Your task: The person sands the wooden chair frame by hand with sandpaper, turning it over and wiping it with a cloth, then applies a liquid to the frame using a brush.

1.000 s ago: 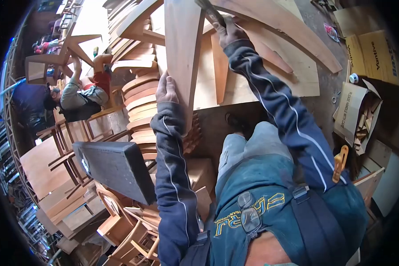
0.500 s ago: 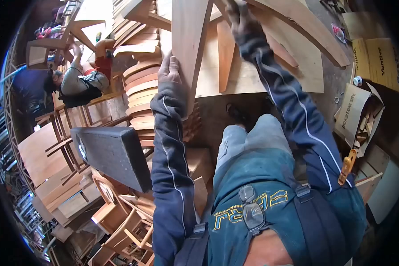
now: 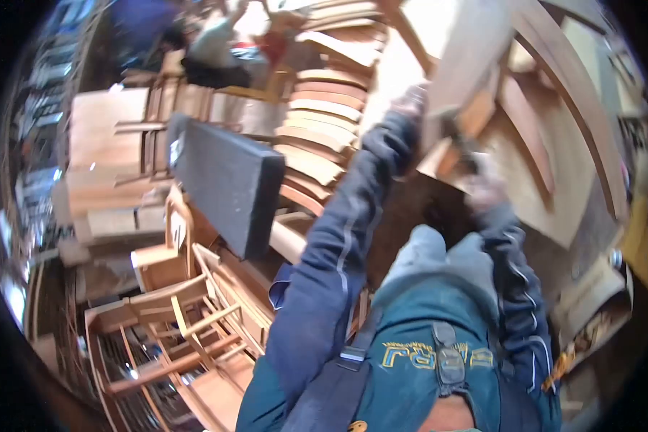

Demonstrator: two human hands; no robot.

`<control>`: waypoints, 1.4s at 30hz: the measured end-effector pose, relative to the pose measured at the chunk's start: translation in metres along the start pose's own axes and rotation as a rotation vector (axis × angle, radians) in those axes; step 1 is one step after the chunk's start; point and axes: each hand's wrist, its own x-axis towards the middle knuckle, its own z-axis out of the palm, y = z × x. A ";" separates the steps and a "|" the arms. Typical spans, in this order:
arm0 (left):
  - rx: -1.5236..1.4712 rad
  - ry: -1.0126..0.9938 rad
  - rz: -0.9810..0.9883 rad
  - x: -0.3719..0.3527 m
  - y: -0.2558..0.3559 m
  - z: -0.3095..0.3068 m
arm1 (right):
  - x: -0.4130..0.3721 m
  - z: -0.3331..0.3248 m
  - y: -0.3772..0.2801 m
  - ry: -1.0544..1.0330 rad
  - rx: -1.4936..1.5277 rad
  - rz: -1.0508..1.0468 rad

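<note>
Head view, one frame, motion-blurred throughout

Change: the camera has swung since a second ago. The whole shop sits turned, and the wooden panel (image 3: 464, 61) now lies toward the upper right instead of top centre.

Left hand (image 3: 410, 97): remains at the panel's left edge, as in both earlier frames. It touches the wood, but I cannot tell whether the fingers wrap the edge or only press flat.

Right hand (image 3: 484, 186): has come down. A second ago it was raised at the panel's far end with a dark tool. Now it sits below the panel's near corner, just over the pale sheet (image 3: 554, 187) that lies under the work. A dark smear just above it may be the tool. The grip cannot be told.

Judgement: the panel is still propped up and steadied from the left while the right hand shifts place, so the work on it looks under way, not finished.

Around: a dark slab (image 3: 227, 176) just left of the left sleeve, beside a stack of curved seat blanks (image 3: 317, 122). Chair frames (image 3: 187, 317) at lower left. A co-worker (image 3: 216, 43) at the top edge, well apart.

Containers: one cardboard box (image 3: 590, 291) near the right edge of the floor, flap open. Pale bits seem to lie inside, too blurred to name or count
</note>
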 end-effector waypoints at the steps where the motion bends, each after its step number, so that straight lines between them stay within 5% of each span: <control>1: -0.165 -0.022 -0.226 -0.001 0.008 0.005 | 0.016 -0.014 0.012 0.127 -0.011 0.048; 6: -0.010 0.001 -0.200 -0.005 0.026 0.005 | 0.124 -0.057 0.061 0.512 -0.056 0.313; 9: 0.039 -0.027 -0.204 -0.005 0.039 0.003 | 0.162 -0.028 0.188 0.164 -0.224 0.370; 10: 0.056 -0.037 -0.224 -0.006 0.044 0.000 | 0.155 -0.017 0.225 0.102 -0.253 0.310; 12: 0.116 -0.013 -0.210 -0.002 0.033 0.005 | 0.141 0.012 0.253 0.464 -0.120 0.004; 18: 0.239 0.035 -0.118 0.019 -0.025 0.028 | 0.152 -0.021 0.195 0.418 -0.176 0.223; 21: 0.256 -0.020 -0.120 0.003 0.021 0.009 | 0.145 -0.008 0.156 0.395 -0.214 0.285; 22: 0.226 -0.099 -0.268 0.010 0.022 0.006 | 0.136 0.002 0.136 0.368 -0.212 0.309; 24: -0.115 -0.025 -0.128 0.009 0.002 0.008 | 0.083 0.036 0.088 0.175 -0.198 0.396; 26: -0.144 -0.126 -0.176 0.003 0.031 -0.008 | -0.007 0.060 0.020 -0.317 -0.174 0.448; 28: -0.379 -0.107 -0.265 0.008 0.011 0.001 | -0.040 0.040 -0.053 -0.827 -0.043 0.245; 31: -0.436 -0.091 -0.235 0.014 0.009 0.003 | -0.034 0.009 -0.067 -0.930 -0.008 0.112; 33: -0.435 -0.065 -0.192 0.016 0.010 0.003 | 0.011 -0.009 -0.006 -0.560 -0.068 0.143; 34: -0.435 -0.052 -0.175 0.014 0.009 0.002 | 0.044 -0.019 0.048 -0.119 -0.005 -0.213; 37: -0.478 -0.017 -0.148 0.015 0.006 0.006 | 0.109 -0.043 0.093 0.246 -0.088 0.125; 39: -0.513 -0.013 -0.145 0.016 0.004 0.006 | 0.107 -0.025 0.047 0.242 -0.222 0.104; 42: -0.580 -0.017 -0.158 0.021 0.002 0.002 | 0.038 -0.008 -0.008 0.056 0.142 0.046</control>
